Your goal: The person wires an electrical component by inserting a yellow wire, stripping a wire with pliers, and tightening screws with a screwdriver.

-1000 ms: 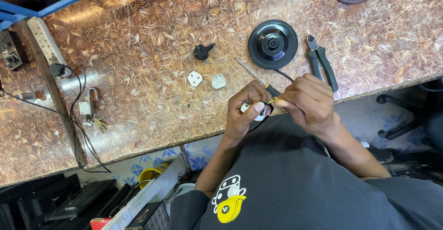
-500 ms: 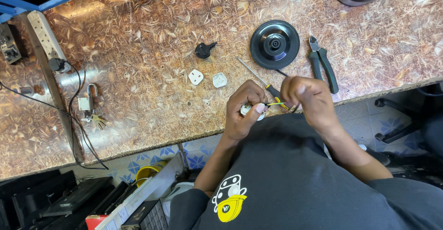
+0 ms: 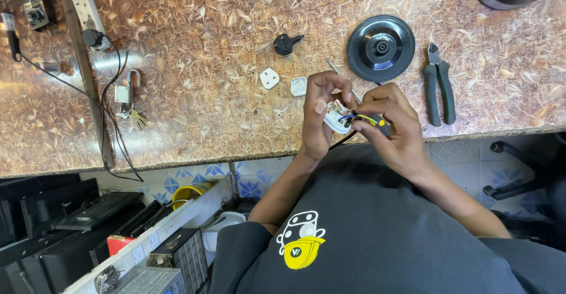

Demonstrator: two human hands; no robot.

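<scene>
My left hand holds a small white plug body just above the table's front edge. My right hand pinches the end of a black cable against it. Thin yellow and blue wires run from the cable into the plug. The two hands touch each other around the plug. A thin screwdriver lies on the table just beyond my fingers, partly hidden by them.
A brown patterned tabletop carries two white plug parts, a black plug, a round black base, pliers, a padlock with keys and a white power strip. Shelves with boxes stand below left.
Both hands stay together on the plug. My right fingers have shifted along the wires, and the hands sit slightly farther over the table than before.
</scene>
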